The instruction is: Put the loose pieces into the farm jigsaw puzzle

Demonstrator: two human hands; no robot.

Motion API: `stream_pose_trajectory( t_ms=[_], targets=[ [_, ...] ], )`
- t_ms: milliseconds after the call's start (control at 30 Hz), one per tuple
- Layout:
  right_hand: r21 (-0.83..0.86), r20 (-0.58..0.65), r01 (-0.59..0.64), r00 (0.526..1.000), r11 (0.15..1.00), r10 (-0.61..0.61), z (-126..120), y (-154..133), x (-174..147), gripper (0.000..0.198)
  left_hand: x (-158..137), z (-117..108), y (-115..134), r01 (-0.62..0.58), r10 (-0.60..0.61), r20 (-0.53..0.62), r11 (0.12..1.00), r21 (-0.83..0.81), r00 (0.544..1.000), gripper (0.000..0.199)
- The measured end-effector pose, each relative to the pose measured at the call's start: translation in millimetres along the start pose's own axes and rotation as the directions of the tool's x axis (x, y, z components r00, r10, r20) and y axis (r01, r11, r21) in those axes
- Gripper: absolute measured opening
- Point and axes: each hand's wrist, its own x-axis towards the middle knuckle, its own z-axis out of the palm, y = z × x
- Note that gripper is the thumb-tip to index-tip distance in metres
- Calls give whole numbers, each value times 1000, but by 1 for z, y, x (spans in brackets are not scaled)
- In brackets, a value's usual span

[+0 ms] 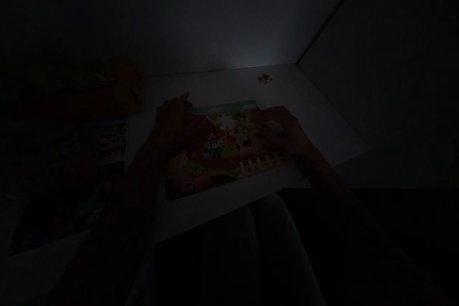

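Observation:
In dim light a farm-picture jigsaw puzzle (218,165) lies flat on the white table, showing a farmer figure, a cow and a white fence. A pale, piece-shaped gap (226,122) shows in its upper middle. My left hand (174,122) rests at the puzzle's left edge, fingers apart, covering part of the barn side. Across the right edge lies my right hand (283,126), its fingers stretched over the picture. A loose puzzle piece (265,79) sits on the table beyond the puzzle, apart from both hands.
An orange bag-like item (118,88) lies at the back left. Dark printed sheets or boards (113,141) are beside my left forearm. A wall (215,19) borders the table's far side, and the table's front edge (215,217) is above my legs.

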Motion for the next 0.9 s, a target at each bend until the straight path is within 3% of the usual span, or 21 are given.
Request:
stream_pose_trajectory(
  t_ms=[133, 300, 633, 900],
  targets=[
    [-56, 76, 54, 996, 997, -50, 2, 1, 37, 29, 0, 0, 0, -1, 1, 0, 1000, 6, 1000, 85],
    [-19, 223, 90, 971, 996, -83, 33, 16, 67, 28, -2, -3, 4, 0, 0, -7, 1000, -23, 1000, 83],
    [-27, 217, 145, 967, 989, -136, 53, 26, 48, 28, -5, -3, 9, 7, -7, -15, 1000, -1, 1000, 80],
    [-129, 247, 117, 966, 985, -83, 54, 26, 44, 30, -5, -5, 11, 3, -3, 2, 1000, 7, 1000, 81]
  ],
)
